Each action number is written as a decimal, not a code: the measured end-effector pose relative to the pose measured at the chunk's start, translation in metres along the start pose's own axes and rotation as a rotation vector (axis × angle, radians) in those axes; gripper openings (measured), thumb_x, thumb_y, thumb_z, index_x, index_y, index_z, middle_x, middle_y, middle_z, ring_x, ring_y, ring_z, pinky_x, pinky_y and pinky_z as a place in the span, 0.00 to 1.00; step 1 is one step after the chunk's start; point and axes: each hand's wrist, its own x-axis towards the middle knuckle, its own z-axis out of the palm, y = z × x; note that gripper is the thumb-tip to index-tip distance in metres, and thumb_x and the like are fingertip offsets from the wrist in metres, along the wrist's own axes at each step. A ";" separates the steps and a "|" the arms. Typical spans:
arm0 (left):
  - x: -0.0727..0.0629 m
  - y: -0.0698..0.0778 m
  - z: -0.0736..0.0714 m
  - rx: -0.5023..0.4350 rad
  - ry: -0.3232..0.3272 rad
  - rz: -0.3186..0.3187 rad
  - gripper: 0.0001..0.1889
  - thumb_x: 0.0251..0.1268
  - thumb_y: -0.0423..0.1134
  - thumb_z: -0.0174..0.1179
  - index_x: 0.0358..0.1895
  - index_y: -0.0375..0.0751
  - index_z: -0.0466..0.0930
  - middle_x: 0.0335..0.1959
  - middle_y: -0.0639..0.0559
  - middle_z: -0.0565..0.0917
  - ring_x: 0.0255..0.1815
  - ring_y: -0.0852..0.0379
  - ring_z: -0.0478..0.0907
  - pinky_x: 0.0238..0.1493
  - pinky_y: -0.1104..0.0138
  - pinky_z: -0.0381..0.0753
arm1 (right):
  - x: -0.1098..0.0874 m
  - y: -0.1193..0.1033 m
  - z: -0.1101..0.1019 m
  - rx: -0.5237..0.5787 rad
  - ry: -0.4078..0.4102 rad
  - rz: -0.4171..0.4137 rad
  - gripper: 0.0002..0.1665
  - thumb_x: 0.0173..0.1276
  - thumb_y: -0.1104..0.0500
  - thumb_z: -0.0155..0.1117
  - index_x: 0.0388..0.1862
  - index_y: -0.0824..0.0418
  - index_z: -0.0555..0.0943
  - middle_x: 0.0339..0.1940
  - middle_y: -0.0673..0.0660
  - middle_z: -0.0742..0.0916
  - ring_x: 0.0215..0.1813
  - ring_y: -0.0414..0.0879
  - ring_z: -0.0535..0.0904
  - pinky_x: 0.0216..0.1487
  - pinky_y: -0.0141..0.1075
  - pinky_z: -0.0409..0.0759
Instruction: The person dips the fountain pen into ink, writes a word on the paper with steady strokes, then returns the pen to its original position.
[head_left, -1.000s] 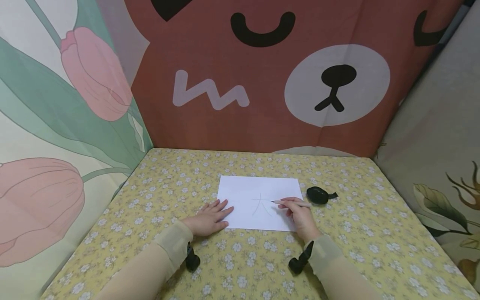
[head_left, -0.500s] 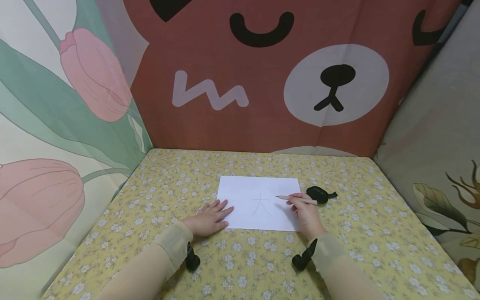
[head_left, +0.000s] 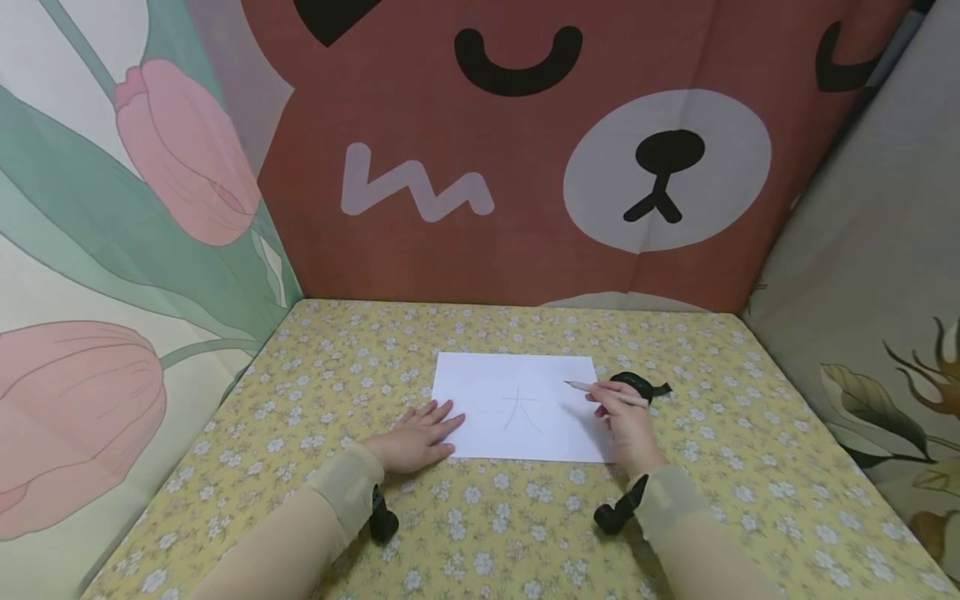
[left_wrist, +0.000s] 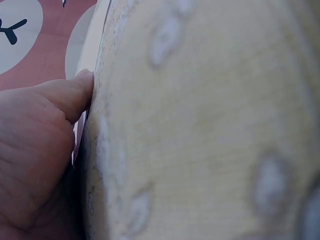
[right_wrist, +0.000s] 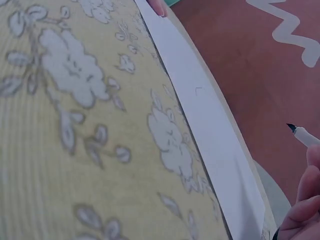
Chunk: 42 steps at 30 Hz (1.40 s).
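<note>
A white sheet of paper [head_left: 480,367] lies on the table, bearing thin crossed strokes like the character 大 [head_left: 519,408]. My left hand [head_left: 412,437] rests flat with fingers spread over the sheet's left edge; its thumb [left_wrist: 75,95] shows against the paper in the left wrist view. Over the right part of the sheet, my right hand [head_left: 626,421] pinches a pale pencil [head_left: 581,386], dark tip pointing left. In the right wrist view the pencil's tip stands off the paper, seen against the red backdrop. The right hand covers part of the sheet's right edge.
A black rounded object [head_left: 633,383] with a short tab lies just beyond the right hand, partly hidden by it. A yellow flowered cloth [head_left: 360,358] covers the table. Printed hangings, one with a red bear face [head_left: 420,267], stand at the back and sides.
My right hand has moved right and slightly away from me with the pencil, off the drawn strokes. My left hand has stayed on the paper.
</note>
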 end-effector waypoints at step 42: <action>-0.004 0.005 -0.004 -0.032 -0.004 0.031 0.31 0.78 0.54 0.39 0.78 0.53 0.46 0.79 0.48 0.38 0.78 0.44 0.32 0.73 0.44 0.35 | 0.002 0.004 -0.052 0.318 0.304 -0.080 0.12 0.68 0.63 0.63 0.48 0.66 0.77 0.30 0.50 0.87 0.33 0.41 0.82 0.34 0.28 0.78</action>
